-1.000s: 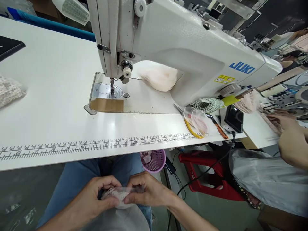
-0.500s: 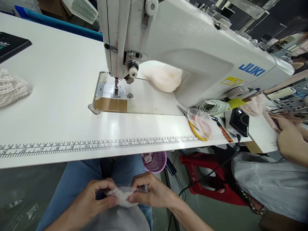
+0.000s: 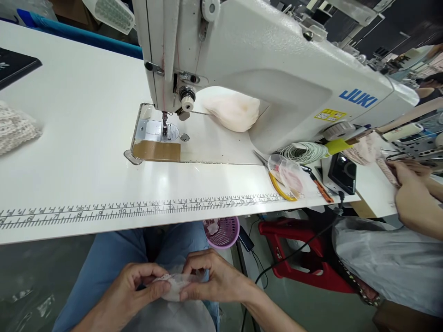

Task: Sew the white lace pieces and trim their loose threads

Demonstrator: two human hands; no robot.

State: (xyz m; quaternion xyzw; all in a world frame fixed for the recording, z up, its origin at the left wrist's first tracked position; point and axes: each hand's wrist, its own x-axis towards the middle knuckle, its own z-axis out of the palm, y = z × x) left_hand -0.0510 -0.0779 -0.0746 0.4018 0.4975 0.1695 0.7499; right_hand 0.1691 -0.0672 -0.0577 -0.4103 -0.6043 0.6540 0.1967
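Note:
Over my lap, below the table edge, my left hand [image 3: 133, 288] and my right hand [image 3: 218, 279] both pinch a small piece of white lace fabric [image 3: 173, 284] held between them. Fingers of both hands are closed on it. A pale grey cloth [image 3: 166, 318] lies under it on my blue jeans [image 3: 114, 256]. Above stands a white JUKI sewing machine [image 3: 277, 78] with its needle and presser foot [image 3: 164, 123] over the metal plate; nothing lies under the foot.
The white table [image 3: 69, 138] has a printed ruler [image 3: 138, 210] along its front. A pale pink fabric bundle [image 3: 233, 113] sits under the machine arm. Scissors, a plastic bag [image 3: 287, 177] and coiled cord lie right. White lace [image 3: 14, 129] lies left. Another person's hand [image 3: 413, 198] works at far right. A purple basket [image 3: 221, 230] hangs below.
My hands stay over my lap, shifting their pinch on the lace piece slightly. The view has moved a little. The other person's hand at right has shifted.

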